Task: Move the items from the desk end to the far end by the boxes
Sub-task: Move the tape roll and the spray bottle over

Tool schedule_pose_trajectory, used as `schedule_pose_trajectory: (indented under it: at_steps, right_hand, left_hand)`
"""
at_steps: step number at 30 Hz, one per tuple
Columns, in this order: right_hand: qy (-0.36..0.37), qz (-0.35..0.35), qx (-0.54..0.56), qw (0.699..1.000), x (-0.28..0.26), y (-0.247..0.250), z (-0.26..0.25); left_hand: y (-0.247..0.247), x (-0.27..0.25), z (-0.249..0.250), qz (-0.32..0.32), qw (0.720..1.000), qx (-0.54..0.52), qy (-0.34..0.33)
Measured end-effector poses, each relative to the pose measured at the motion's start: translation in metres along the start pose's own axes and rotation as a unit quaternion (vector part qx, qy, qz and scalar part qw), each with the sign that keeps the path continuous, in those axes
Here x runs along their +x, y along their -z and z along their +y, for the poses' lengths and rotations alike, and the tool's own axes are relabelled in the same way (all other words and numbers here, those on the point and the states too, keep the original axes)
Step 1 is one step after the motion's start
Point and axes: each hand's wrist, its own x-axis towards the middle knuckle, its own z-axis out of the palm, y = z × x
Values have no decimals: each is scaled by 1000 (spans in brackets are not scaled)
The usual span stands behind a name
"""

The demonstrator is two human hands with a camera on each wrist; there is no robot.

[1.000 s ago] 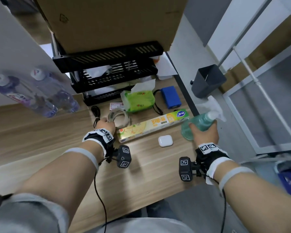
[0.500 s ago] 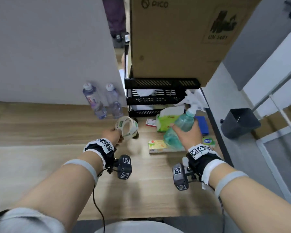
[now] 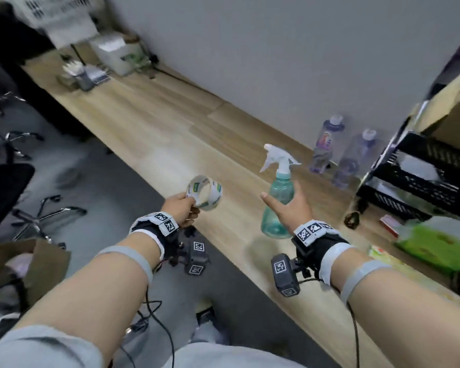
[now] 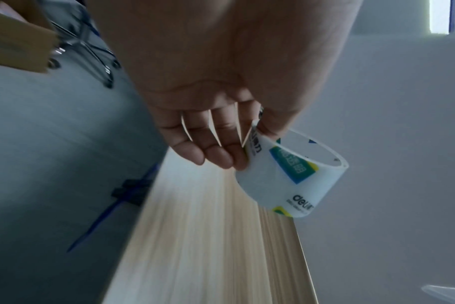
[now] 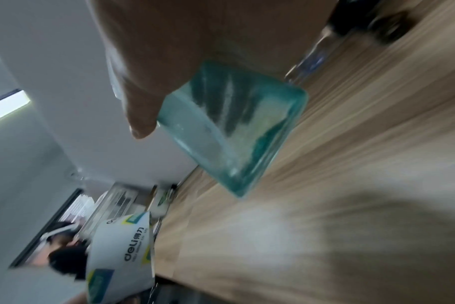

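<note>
My left hand (image 3: 182,208) pinches a roll of clear tape (image 3: 205,192) by its rim and holds it in the air over the desk's near edge; the left wrist view shows the tape roll (image 4: 291,176) between thumb and fingers. My right hand (image 3: 290,208) grips a teal spray bottle (image 3: 278,192) with a white trigger head, upright and lifted above the wooden desk (image 3: 170,134). In the right wrist view the spray bottle (image 5: 234,127) has its base clear of the wood. Boxes (image 3: 117,53) stand at the desk's far end.
Two water bottles (image 3: 327,144) stand by the wall at the right. A black rack (image 3: 422,176) with a cardboard box on top and a green tissue pack (image 3: 433,245) lie at the right end. Office chairs (image 3: 16,187) stand on the floor to the left.
The view has swung left along the desk toward the far end. Both hands have carried the tape roll and the spray bottle away from the rack and higher above the desk.
</note>
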Motion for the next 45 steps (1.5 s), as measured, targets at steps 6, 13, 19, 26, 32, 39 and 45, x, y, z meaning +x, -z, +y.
schedule_pose_trajectory:
  at_steps: [6,13,19,26,32,39,45]
  right_hand:
    - [49,-97,-25,994,26,-142,-69]
    - [91,-161,-57,981,51,-300,-143]
    - [101,-167,-56,979,78,-375,-190]
    - [108,-173,-57,977,134,-437,-235]
    - [102,-177,-38,978,202,-510,-260]
    - [55,-203,-27,977,323,-617,-290]
    - [41,-189,-40,980,414,-678,-338]
  left_hand:
    - [138,49,-32,99,993,-65,16]
    - [278,104,-54,140,982,-121,46]
    - [351,150,-42,150,975,-158,41]
    - [402,207,-13,154,973,-171,29]
    - [447,286,14,160,976,-146,28]
    - [508,423,73,147,984,-90,48]
    - [559,530,137,125,989,-57,47]
